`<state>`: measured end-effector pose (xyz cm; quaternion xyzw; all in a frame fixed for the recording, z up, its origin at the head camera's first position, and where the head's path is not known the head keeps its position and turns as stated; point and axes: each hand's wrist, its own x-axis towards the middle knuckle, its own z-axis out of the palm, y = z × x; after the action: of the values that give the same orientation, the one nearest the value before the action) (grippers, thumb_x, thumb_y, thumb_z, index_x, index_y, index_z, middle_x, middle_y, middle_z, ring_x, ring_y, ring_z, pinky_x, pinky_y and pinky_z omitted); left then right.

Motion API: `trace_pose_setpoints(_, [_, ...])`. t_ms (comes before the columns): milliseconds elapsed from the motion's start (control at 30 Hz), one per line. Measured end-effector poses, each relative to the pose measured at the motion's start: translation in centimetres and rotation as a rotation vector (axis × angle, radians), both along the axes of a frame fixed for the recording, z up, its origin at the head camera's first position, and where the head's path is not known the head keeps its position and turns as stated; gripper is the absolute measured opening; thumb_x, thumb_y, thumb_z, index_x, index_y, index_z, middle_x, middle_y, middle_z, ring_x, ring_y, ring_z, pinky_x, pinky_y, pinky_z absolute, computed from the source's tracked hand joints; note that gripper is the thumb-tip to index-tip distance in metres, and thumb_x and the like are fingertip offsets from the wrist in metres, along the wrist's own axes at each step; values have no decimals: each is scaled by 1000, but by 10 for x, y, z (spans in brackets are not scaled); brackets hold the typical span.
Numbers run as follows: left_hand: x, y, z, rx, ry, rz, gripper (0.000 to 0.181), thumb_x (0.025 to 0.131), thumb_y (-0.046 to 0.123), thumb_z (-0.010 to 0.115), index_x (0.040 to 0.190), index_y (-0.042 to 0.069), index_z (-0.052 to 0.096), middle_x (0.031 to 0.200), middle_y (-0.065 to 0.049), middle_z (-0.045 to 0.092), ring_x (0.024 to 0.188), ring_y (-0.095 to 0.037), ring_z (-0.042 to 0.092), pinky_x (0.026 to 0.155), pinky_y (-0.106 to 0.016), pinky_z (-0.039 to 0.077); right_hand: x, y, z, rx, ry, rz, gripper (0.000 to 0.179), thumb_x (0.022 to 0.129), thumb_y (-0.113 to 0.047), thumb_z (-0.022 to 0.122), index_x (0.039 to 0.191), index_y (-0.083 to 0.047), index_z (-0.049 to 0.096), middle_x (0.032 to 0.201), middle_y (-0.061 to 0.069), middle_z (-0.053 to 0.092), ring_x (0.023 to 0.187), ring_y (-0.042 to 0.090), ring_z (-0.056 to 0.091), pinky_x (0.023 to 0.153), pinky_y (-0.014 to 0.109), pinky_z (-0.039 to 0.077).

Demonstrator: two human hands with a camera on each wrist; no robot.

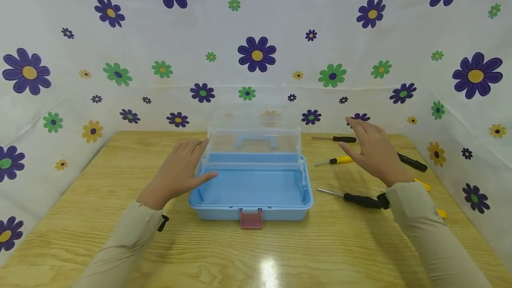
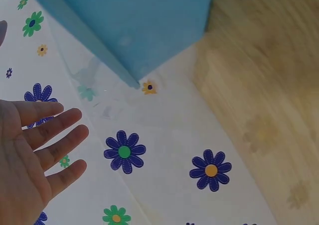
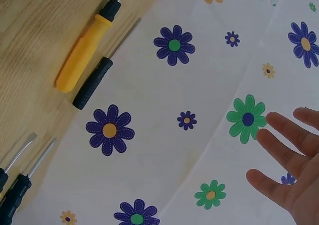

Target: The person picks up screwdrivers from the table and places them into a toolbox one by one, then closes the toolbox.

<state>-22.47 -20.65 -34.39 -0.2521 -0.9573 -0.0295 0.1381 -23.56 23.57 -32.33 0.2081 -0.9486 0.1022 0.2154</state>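
1. Blue box [image 1: 216, 214] sits mid-table, between the two hands, its pink latch [image 1: 251, 221] facing the person. The clear lid [image 1: 224, 144] stands raised at the back, presumably to leave the inside within reach from the front.
2. The left hand [image 1: 176, 173] is spread beside the box's left side, gripping nothing (whether its thumb meets the rim, I cannot tell).
3. The right hand [image 1: 374, 152] is also spread and holds nothing, raised over the screwdrivers at that side.
4. A yellow screwdriver [image 1: 342, 159], a slim black screwdriver [image 1: 344, 139] and a thick black screwdriver [image 1: 363, 201] lie apart, tips leftward, perhaps so each can be taken singly.
5. Another black handle [image 1: 414, 162] has its shaft hidden by the right hand; two yellow handles [image 1: 442, 214] are partly behind the sleeve [image 1: 420, 217].
6. The lid's top edge fades into the flowered cloth [image 1: 256, 17]. The left wrist view crops the box and most of the thumb.
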Motion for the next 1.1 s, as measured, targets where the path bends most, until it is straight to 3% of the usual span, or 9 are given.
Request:
trace_pose_setpoints(667, [19,-21,-28,-38,-99,34,90,84,61,54,142,-4,34,132,-24,50,121,-42,48,102,-55,38,-1,16,-5,-25,10,-15,60,92,-27,59,140,3,38,130,29,50,120,46,45,101,62,31])
trace_pose_setpoints(1100, [24,-21,-36,-59,-148,56,99,79,68,55,142,-6,35,133,-25,50,121,-42,49,101,-55,39,-2,19,-6,-24,36,-19,58,90,-25,60,138,3,40,128,29,52,118,46,47,100,62,33])
